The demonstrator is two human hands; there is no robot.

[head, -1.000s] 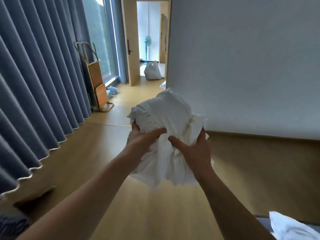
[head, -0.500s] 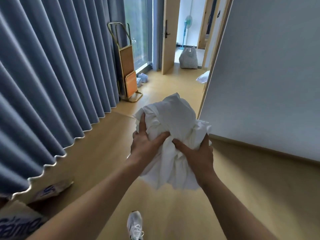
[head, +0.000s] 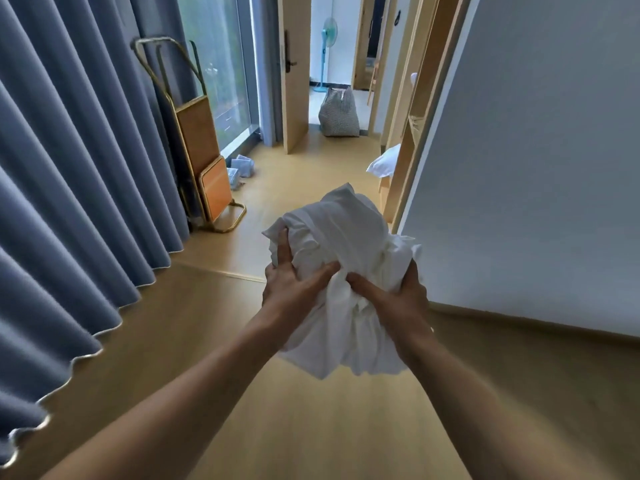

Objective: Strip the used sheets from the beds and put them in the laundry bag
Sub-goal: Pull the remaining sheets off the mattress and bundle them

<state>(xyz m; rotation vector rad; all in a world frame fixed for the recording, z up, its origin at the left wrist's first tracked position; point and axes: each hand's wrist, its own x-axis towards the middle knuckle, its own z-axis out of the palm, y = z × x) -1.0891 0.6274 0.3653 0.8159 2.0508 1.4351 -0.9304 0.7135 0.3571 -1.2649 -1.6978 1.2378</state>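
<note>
A bundled white sheet point(head: 343, 244) is held out in front of me at chest height above the wooden floor. My left hand point(head: 291, 282) grips its left side with fingers dug into the cloth. My right hand point(head: 398, 299) grips its right side, thumb pressed into the folds. The grey checked laundry bag point(head: 338, 114) stands on the floor in the open doorway far ahead, beyond the bundle.
Blue curtains point(head: 69, 168) line the left. A folded wooden table with a gold frame point(head: 201, 150) leans by the window, blue slippers point(head: 240, 168) beside it. An open door point(head: 292, 71) and a white pillow point(head: 384, 161) flank the passage; a grey wall point(head: 536, 150) stands right.
The view has advanced toward the doorway, so the laundry bag and folded table appear nearer. Both hands keep the same grip on the sheet bundle. The shoe seen earlier is out of view.
</note>
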